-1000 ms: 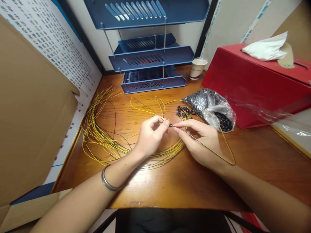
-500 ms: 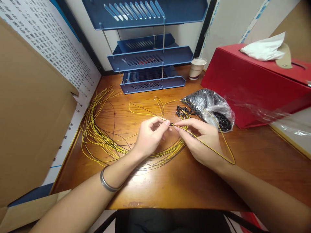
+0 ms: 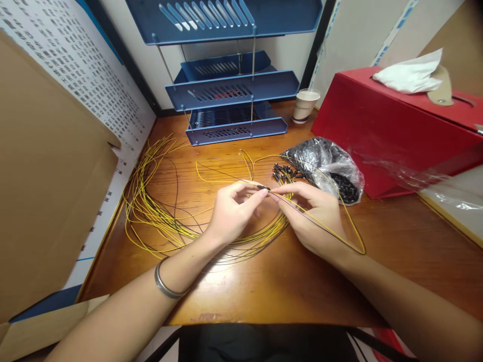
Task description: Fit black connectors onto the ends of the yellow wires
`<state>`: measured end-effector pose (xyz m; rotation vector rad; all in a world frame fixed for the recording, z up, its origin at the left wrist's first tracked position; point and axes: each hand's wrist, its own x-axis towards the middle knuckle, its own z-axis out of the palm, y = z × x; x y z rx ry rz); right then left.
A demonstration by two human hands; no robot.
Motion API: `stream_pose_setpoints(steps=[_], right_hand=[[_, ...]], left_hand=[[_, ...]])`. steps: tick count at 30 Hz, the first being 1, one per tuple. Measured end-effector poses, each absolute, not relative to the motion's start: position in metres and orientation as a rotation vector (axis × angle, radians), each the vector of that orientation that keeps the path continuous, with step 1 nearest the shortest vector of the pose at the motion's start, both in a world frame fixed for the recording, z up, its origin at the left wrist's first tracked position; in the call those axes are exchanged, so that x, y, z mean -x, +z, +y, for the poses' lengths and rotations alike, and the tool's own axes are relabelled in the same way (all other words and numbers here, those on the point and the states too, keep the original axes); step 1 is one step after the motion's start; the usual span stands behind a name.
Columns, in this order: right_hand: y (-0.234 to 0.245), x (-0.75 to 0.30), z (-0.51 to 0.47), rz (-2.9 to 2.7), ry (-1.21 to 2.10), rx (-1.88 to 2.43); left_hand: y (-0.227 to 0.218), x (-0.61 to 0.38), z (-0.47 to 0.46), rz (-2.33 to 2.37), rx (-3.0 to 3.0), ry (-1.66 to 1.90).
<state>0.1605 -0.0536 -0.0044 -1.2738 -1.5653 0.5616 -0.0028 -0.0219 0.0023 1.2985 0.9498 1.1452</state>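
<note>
Now your left hand (image 3: 230,211) pinches a small black piece (image 3: 263,187) between thumb and forefinger; just beside it, your right hand (image 3: 320,205) grips the thin wires (image 3: 364,248) in its fingertips, above the table (image 3: 279,296), near the wire coil (image 3: 141,182).

From where I stand, blue trays (image 3: 271,86) are stacked up past the hands (image 3: 315,216), at the back of the brown counter (image 3: 287,286). A paper cup (image 3: 305,108) is up there too, just right of the trays. Right of the hands is a big red box (image 3: 362,125) with white tissue (image 3: 407,75) on top. Left of them, brown cardboard (image 3: 49,176) partly hides a white sheet (image 3: 94,70) full of writing.
</note>
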Motion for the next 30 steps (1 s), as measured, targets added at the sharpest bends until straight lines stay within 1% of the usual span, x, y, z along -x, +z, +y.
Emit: stream_pose_setpoints(steps=[16, 30], right_hand=[[-0.001, -0.159, -0.054, -1.537, 0.571, 1.272], [0.008, -0.158, -0.061, -1.513, 0.469, 1.251]], left_hand=[[0.003, 0.004, -0.023, 0.98, -1.326, 1.181], [0.004, 0.004, -0.02, 0.995, -1.231, 1.164]])
